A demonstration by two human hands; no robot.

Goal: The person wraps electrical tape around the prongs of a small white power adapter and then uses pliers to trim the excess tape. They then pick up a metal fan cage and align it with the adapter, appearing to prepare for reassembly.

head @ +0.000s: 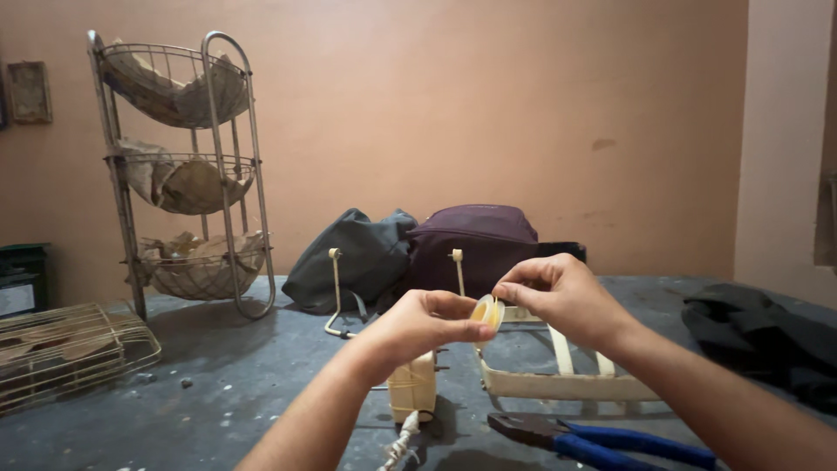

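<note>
Both hands are raised over a grey work surface (244, 375) and meet at a small yellowish roll of tape (485, 310). My left hand (425, 321) pinches the roll from the left. My right hand (558, 292) grips its right edge with fingertips. Below the hands stands a small cream block (412, 388) wrapped with thread or wire, a twisted white cord (399, 445) trailing from it. A cream-coloured frame (558, 382) with two upright rods (457, 270) lies just behind and right of the block.
Blue-handled pliers (610, 443) lie at the front right. A purple bag (475, 244) and a grey bag (353, 257) rest against the wall. A three-tier wire basket rack (179, 174) stands at left, a wire cage (65, 349) beside it. Dark cloth (758, 336) lies at right.
</note>
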